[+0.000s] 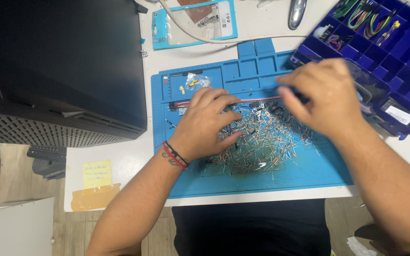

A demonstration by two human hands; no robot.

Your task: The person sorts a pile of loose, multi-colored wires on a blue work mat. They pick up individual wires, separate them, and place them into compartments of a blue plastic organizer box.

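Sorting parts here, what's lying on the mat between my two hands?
In the head view, a heap of loose wire-legged components covers the blue mat between left hand and right hand.

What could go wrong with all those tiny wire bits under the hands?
The pile of small wire parts reaches close to the front edge of the blue mat, so a sweep of the left hand might push some off toward the floor. The right hand looks blurred, as if moving quickly beside the blue sorting box, so it could bump it. The thin wire ends might also prick fingers.
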